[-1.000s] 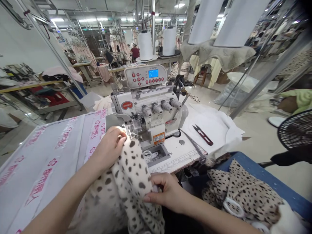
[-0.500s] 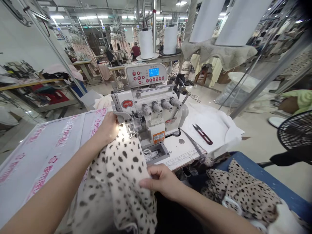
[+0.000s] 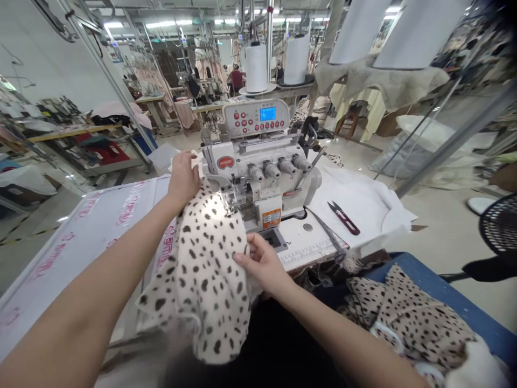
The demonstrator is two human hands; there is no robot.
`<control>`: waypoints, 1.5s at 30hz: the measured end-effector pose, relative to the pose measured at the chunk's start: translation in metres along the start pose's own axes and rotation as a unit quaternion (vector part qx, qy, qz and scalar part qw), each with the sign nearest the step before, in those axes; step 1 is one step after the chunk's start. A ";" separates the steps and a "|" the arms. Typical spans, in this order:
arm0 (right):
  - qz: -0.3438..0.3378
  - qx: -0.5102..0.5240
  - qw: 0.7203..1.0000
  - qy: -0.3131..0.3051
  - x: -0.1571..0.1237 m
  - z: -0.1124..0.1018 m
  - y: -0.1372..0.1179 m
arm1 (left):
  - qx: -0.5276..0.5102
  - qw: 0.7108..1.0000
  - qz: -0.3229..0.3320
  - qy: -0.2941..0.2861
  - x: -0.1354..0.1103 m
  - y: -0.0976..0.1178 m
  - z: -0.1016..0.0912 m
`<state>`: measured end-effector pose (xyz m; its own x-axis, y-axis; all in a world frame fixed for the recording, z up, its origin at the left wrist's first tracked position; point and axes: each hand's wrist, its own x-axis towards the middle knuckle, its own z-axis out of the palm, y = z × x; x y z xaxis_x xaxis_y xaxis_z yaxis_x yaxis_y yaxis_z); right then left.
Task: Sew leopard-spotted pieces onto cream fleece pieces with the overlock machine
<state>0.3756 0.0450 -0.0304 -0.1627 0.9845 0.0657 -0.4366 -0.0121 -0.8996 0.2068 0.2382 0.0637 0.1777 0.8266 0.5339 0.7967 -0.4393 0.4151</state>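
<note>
Cream fabric with dark spots [image 3: 210, 258] lies under the lit presser foot area of a white overlock sewing machine [image 3: 262, 172] and hangs down over the front edge. My left hand [image 3: 184, 180] is at the fabric's far end, left of the machine head, with fingers curled down on it; the fingertips are partly hidden. Nearer to me, my right hand [image 3: 262, 264] pinches the fabric's right edge between thumb and fingers, in front of the machine. The fabric's lower end drapes toward my lap.
Thread snips [image 3: 343, 218] lie on white cloth to the right. More spotted fabric [image 3: 420, 312] is heaped on a blue surface [image 3: 428, 275] at lower right. A black fan [image 3: 498, 229] stands at far right. Thread cones [image 3: 256, 67] rise behind the machine.
My left hand has moved away from me along the machine's left side, with the fabric drawn farther back. My right hand has come closer to the machine, and the fabric's lower end has risen.
</note>
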 end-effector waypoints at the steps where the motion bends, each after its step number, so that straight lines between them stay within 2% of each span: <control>1: 0.005 0.011 1.000 0.002 -0.008 -0.001 0.003 | 0.000 1.000 -0.031 0.005 -0.016 0.000 -0.006; 3: 0.046 0.013 0.999 -0.014 -0.026 -0.007 0.009 | -0.016 0.990 -0.135 -0.031 -0.063 -0.001 -0.022; 5: 0.101 -0.027 0.992 -0.064 -0.045 -0.014 0.016 | -0.049 0.954 -0.229 -0.188 -0.118 -0.008 -0.043; 6: 0.126 -0.052 0.986 -0.093 -0.053 -0.017 0.020 | -0.070 0.925 -0.253 -0.273 -0.143 -0.013 -0.055; 7: 0.148 -0.075 0.979 -0.119 -0.059 -0.017 0.024 | -0.100 0.889 -0.250 -0.369 -0.162 -0.020 -0.067; 8: 0.164 -0.093 0.973 -0.136 -0.064 -0.016 0.027 | -0.108 0.876 -0.235 -0.406 -0.174 -0.028 -0.080; 9: 0.171 -0.103 0.970 -0.142 -0.066 -0.013 0.031 | -0.101 0.884 -0.222 -0.400 -0.178 -0.036 -0.092; 10: 0.170 -0.101 0.970 -0.143 -0.068 -0.008 0.033 | -0.070 0.913 -0.218 -0.338 -0.175 -0.043 -0.104; 11: 0.159 -0.095 0.973 -0.141 -0.069 -0.002 0.036 | -0.021 0.946 -0.224 -0.235 -0.168 -0.048 -0.115; 12: 0.143 -0.085 0.977 -0.135 -0.069 0.005 0.037 | 0.047 0.965 -0.234 -0.105 -0.160 -0.051 -0.125; 14: 0.115 -0.063 0.984 -0.118 -0.071 0.020 0.039 | 0.101 0.963 -0.243 0.055 -0.150 -0.045 -0.140; 15: 0.108 -0.052 0.987 -0.109 -0.073 0.026 0.039 | 0.101 0.964 -0.227 0.096 -0.154 -0.034 -0.142; 16: 0.107 -0.039 0.988 -0.102 -0.076 0.031 0.039 | 0.093 0.969 -0.197 0.116 -0.167 -0.019 -0.140; 17: 0.109 -0.026 0.989 -0.099 -0.079 0.034 0.038 | 0.053 0.983 -0.127 0.124 -0.186 -0.001 -0.134; 19: 0.112 -0.002 0.989 -0.100 -0.087 0.038 0.035 | 0.003 0.995 0.037 0.089 -0.243 0.037 -0.112; 20: 0.113 0.007 0.988 -0.101 -0.090 0.040 0.034 | 0.033 0.991 0.108 0.076 -0.274 0.053 -0.098; 21: 0.114 0.014 0.988 -0.102 -0.092 0.041 0.032 | 0.052 0.982 0.161 0.085 -0.302 0.064 -0.083; 23: 0.114 0.030 0.988 -0.100 -0.095 0.044 0.028 | 0.084 0.979 0.162 0.090 -0.344 0.071 -0.060; 24: 0.114 0.040 0.988 -0.096 -0.095 0.046 0.027 | 0.079 0.983 0.128 0.103 -0.355 0.066 -0.054; 26: 0.111 0.049 0.989 -0.084 -0.095 0.050 0.026 | 0.043 0.994 0.026 0.092 -0.359 0.047 -0.058; 28: 0.111 0.041 0.990 -0.073 -0.095 0.054 0.027 | -0.028 0.992 -0.108 0.053 -0.345 0.021 -0.080; 30: 0.118 0.021 0.990 -0.072 -0.097 0.057 0.030 | -0.124 0.963 -0.238 0.020 -0.322 -0.002 -0.109; 32: 0.114 -0.007 0.991 -0.073 -0.101 0.059 0.036 | -0.219 0.926 -0.306 -0.014 -0.298 -0.022 -0.131; 33: 0.105 -0.025 0.991 -0.074 -0.104 0.060 0.040 | -0.230 0.916 -0.327 -0.025 -0.286 -0.030 -0.136; 36: 0.067 -0.093 0.990 -0.078 -0.113 0.058 0.049 | -0.203 0.921 -0.331 -0.003 -0.259 -0.048 -0.131; 39: 0.030 -0.178 0.979 -0.096 -0.120 0.054 0.049 | -0.207 0.926 -0.315 0.013 -0.248 -0.050 -0.115; 41: 0.014 -0.231 0.967 -0.108 -0.125 0.053 0.041 | -0.233 0.923 -0.307 0.015 -0.251 -0.036 -0.116; 43: 0.014 -0.260 0.959 -0.111 -0.132 0.054 0.029 | -0.258 0.922 -0.287 -0.009 -0.261 -0.011 -0.128; 44: 0.017 -0.265 0.958 -0.109 -0.136 0.056 0.022 | -0.263 0.925 -0.270 -0.036 -0.267 0.004 -0.137; 45: 0.019 -0.266 0.958 -0.109 -0.141 0.060 0.015 | -0.250 0.934 -0.237 -0.093 -0.274 0.020 -0.146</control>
<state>0.3390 -0.1045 -0.0277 -0.3752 0.9247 0.0650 0.0767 0.1008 -0.9919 0.0900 -0.0480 0.0331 0.0079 0.9963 0.0861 0.4507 -0.0804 0.8890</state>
